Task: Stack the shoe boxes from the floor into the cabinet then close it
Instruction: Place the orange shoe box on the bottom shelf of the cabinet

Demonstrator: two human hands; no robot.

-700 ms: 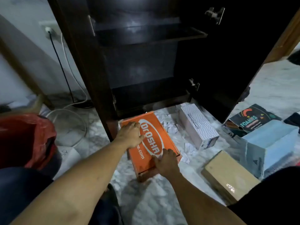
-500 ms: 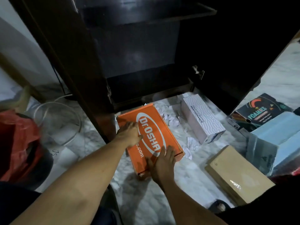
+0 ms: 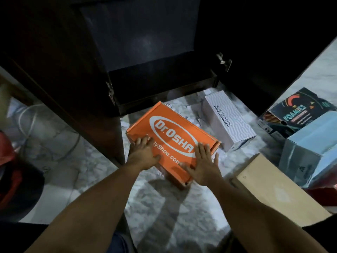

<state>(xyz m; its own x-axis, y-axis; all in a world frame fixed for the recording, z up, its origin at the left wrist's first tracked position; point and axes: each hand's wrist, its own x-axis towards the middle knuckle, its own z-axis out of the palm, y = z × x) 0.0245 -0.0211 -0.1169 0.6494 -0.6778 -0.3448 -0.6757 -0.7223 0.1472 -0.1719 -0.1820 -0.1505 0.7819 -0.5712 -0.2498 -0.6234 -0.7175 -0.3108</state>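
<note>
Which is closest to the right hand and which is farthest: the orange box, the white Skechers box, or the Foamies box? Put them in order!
1. Orange box: touching; the right hand lies flat on its lid.
2. White Skechers box: on the floor, just right of the orange box.
3. Foamies box: farthest, at the far right.

Matt orange cardboard box [image 3: 169, 137]; dark, faintly glossy wood cabinet [image 3: 76, 73]; polished, veined marble floor [image 3: 164, 212]; metal hinge [image 3: 224, 61].
</note>
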